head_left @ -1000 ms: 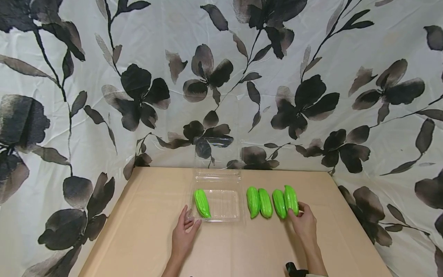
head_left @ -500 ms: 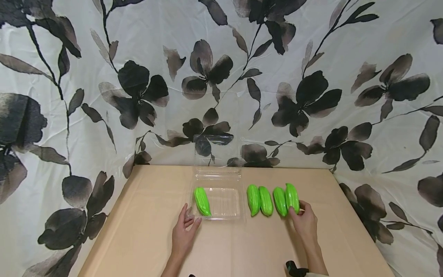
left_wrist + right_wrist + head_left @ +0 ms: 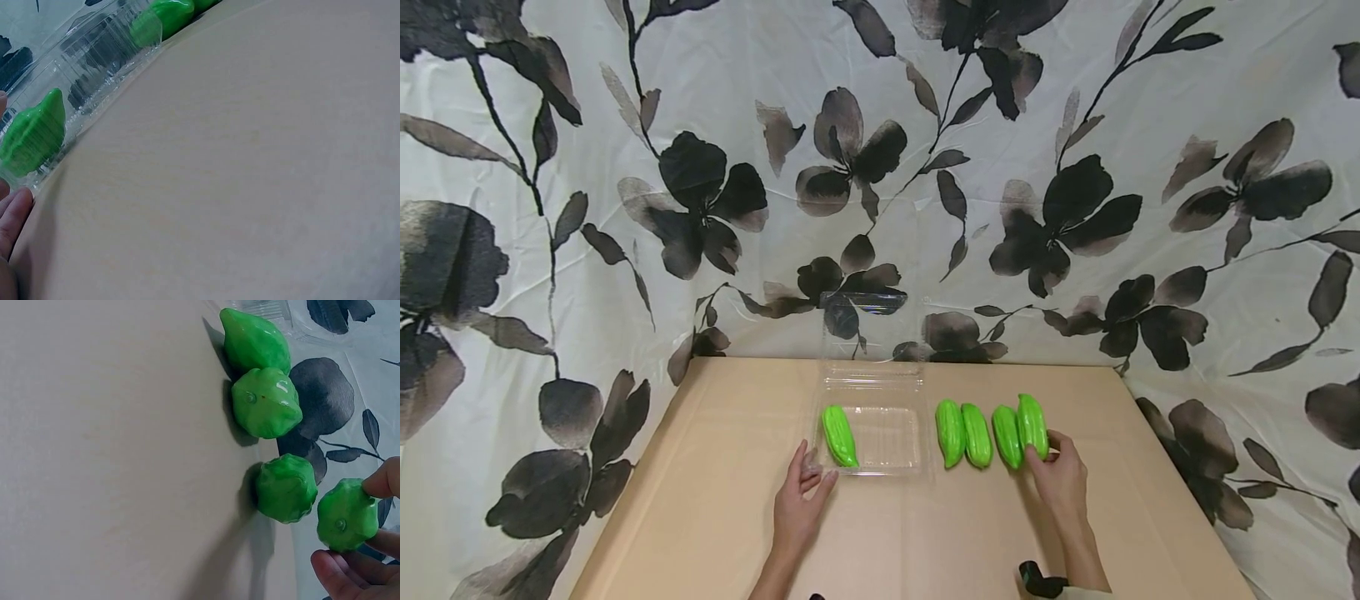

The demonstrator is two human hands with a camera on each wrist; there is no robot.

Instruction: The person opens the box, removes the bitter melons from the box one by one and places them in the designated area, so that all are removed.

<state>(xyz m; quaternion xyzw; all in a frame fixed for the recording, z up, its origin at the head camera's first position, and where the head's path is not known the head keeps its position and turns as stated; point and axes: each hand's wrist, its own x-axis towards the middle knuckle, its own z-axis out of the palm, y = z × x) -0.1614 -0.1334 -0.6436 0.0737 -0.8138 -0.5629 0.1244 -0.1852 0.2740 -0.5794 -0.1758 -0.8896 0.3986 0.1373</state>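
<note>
A clear plastic clamshell container (image 3: 883,473) lies with its lid raised at the back. One glossy green vegetable (image 3: 839,437), ribbed and cucumber-like, rests in its left side. My left hand (image 3: 799,510) holds the container's near left corner, thumb at the front edge and fingers along the side. My right hand (image 3: 1060,481) pinches the near end of the rightmost green vegetable (image 3: 347,515) between thumb and fingers, and that one is raised off the table. Close to its left lies another green vegetable (image 3: 287,489).
Two more green vegetables (image 3: 951,434) lie side by side just right of the container. The tan tabletop (image 3: 715,500) ends at the back against a white cloth (image 3: 940,242) printed with dark flowers. A black strap piece (image 3: 1041,581) is at the right wrist.
My right hand has raised the vegetable very slightly. My left hand stays at the container's corner. The head view has shifted a little.
</note>
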